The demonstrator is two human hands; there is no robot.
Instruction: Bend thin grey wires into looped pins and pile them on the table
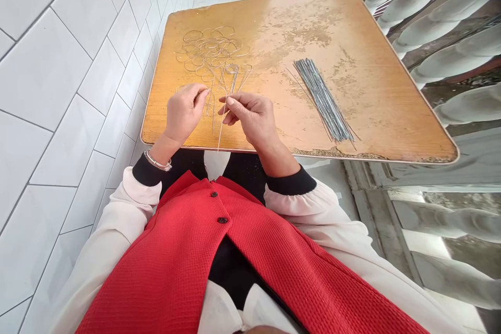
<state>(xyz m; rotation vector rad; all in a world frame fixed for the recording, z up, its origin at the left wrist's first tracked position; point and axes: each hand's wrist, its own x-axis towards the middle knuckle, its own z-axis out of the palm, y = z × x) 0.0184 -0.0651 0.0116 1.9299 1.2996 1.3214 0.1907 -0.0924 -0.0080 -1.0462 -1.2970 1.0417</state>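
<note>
Over the table (376, 99), right hand (253, 116) pinches wire (221, 127).

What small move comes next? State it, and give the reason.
Probably bring the left hand across to steady the wire: the right hand pinches it, and its near end sticks out free toward the person. The left hand is close beside it, apparently not touching it; whether those fingers hold anything else is hard to tell.
</note>
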